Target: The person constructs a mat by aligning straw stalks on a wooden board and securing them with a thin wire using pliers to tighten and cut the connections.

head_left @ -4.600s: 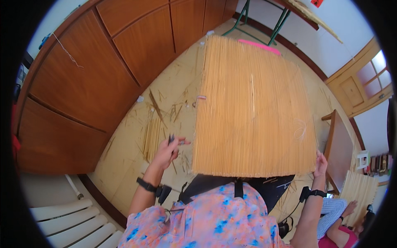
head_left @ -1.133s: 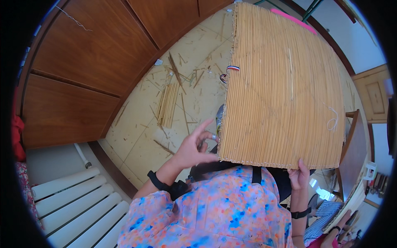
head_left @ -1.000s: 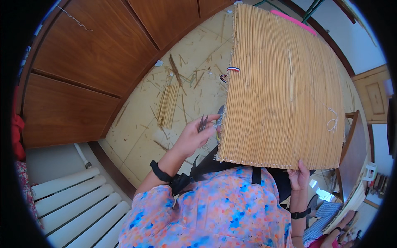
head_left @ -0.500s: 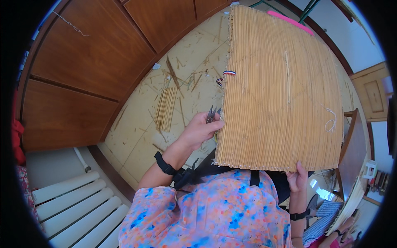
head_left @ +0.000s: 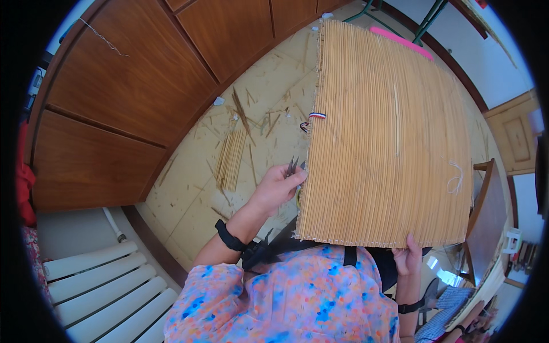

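A large mat of straw-coloured stalks (head_left: 372,148), bound side by side, lies in front of me and over my lap. My left hand (head_left: 271,191) is closed at its left edge, the thumb touching the border. Small dark snips (head_left: 292,166) with pointed blades stick up from that hand. My right hand (head_left: 408,257) grips the mat's near edge toward the right corner, thumb on top and the other fingers mostly hidden beneath. Farther up the left edge is a striped red, white and blue band (head_left: 317,116). A loose white string (head_left: 456,178) rests on the mat's right side.
Loose stalks (head_left: 231,160) and scraps litter the tiled floor (head_left: 189,220) at the left. Brown wooden cabinets (head_left: 131,74) line the far left, above a white radiator (head_left: 108,271). A pink strip (head_left: 402,43) shows behind the mat; a wooden board (head_left: 483,211) stands right.
The whole scene sits slightly lower in the picture, as the view has tilted. Both hands keep their places on the mat, and the snips stay in my left hand.
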A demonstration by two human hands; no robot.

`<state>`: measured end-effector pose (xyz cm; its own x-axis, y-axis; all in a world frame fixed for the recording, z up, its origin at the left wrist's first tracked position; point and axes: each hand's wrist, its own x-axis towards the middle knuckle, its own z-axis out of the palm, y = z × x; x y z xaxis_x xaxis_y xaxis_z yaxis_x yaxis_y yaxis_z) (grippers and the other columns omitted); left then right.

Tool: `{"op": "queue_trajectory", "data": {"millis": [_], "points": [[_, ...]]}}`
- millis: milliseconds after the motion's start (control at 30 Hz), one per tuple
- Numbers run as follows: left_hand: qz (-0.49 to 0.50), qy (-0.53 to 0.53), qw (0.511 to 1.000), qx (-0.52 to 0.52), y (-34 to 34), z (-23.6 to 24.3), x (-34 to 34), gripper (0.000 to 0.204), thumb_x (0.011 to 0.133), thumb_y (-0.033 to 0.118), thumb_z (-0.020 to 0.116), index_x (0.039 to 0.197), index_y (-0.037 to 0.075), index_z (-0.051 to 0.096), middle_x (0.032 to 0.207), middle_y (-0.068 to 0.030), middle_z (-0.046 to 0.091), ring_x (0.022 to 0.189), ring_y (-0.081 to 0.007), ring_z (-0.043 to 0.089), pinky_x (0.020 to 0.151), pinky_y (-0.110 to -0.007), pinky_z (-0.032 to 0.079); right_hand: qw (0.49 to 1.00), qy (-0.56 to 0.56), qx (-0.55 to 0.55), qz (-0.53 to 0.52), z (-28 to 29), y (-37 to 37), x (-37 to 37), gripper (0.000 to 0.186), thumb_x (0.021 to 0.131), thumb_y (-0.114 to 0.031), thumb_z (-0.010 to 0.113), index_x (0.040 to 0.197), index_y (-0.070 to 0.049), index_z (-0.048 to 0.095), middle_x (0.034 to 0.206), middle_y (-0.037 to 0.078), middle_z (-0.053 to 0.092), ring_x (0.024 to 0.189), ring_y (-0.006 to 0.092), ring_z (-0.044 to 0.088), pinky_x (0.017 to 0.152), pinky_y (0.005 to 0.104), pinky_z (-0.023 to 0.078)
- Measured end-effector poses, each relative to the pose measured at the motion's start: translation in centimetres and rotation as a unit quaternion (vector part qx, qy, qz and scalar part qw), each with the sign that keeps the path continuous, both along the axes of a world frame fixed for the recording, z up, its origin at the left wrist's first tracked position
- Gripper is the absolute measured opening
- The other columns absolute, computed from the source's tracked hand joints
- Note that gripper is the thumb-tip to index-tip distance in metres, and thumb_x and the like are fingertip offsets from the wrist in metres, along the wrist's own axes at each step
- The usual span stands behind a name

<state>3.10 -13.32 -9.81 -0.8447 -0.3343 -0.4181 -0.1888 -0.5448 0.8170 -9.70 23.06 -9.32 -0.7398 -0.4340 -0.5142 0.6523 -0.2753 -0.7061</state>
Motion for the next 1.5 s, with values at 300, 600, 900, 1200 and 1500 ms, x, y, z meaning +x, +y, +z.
{"op": "queue_trajectory", "data": {"millis": [300, 600, 900, 1200, 1500], "points": [[0.0, -0.011, 1.0, -0.029, 0.0, 0.5, -0.9, 0.014, 0.086, 0.019, 0.063, 0.079, 0.009, 0.055, 0.059, 0.007, 0.045, 0.043, -0.0021, 0.035, 0.039, -0.019, 0.024, 1.0, -0.02, -0.021, -0.008, 0.4, -0.3, 0.2, 0.046, 0.087, -0.013, 0.058, 0.128, -0.004, 0.038, 0.116, 0.014, 0.056, 0.094, 0.0268, 0.064, 0.067, 0.0371, 0.06], [-0.042, 0.034, 0.997, -0.046, 0.7, -0.9, -0.7, 0.015, 0.085, 0.018, 0.064, 0.08, 0.008, 0.055, 0.061, 0.006, 0.047, 0.044, -0.0023, 0.036, 0.04, -0.018, 0.026, 0.999, -0.03, -0.021, -0.016, 0.6, 1.2, -0.3, 0.046, 0.088, -0.012, 0.056, 0.129, -0.005, 0.038, 0.117, 0.015, 0.056, 0.095, 0.0271, 0.063, 0.066, 0.0372, 0.06], [-0.028, 0.018, 0.999, -0.011, -0.3, -0.8, -2.0, 0.019, 0.086, 0.024, 0.063, 0.079, 0.008, 0.055, 0.06, 0.0086, 0.043, 0.049, -0.002, 0.035, 0.044, -0.018, 0.027, 0.998, -0.046, -0.03, -0.015, 0.5, 1.3, -0.5, 0.046, 0.087, -0.012, 0.057, 0.129, -0.005, 0.039, 0.116, 0.015, 0.057, 0.093, 0.0286, 0.064, 0.064, 0.0394, 0.06], [-0.041, 0.033, 0.998, -0.022, 1.0, -1.4, -1.8, 0.014, 0.085, 0.017, 0.064, 0.078, 0.009, 0.054, 0.061, 0.0073, 0.045, 0.048, -0.002, 0.036, 0.043, -0.019, 0.027, 0.997, -0.053, -0.021, -0.047, 0.4, 1.7, -0.6, 0.048, 0.086, -0.013, 0.056, 0.13, -0.006, 0.038, 0.118, 0.015, 0.057, 0.093, 0.03, 0.064, 0.064, 0.0407, 0.06], [0.098, 0.041, 0.99, -0.088, -2.7, -1.7, -3.7, 0.016, 0.088, 0.021, 0.059, 0.085, 0.005, 0.06, 0.07, 0.0009, 0.059, 0.048, -0.0024, 0.038, 0.043, -0.019, 0.029, 0.997, -0.058, -0.052, -0.013, -0.3, 3.3, -1.0, 0.048, 0.088, -0.016, 0.054, 0.132, -0.004, 0.039, 0.124, 0.016, 0.054, 0.106, 0.0301, 0.059, 0.08, 0.0445, 0.056]]}}
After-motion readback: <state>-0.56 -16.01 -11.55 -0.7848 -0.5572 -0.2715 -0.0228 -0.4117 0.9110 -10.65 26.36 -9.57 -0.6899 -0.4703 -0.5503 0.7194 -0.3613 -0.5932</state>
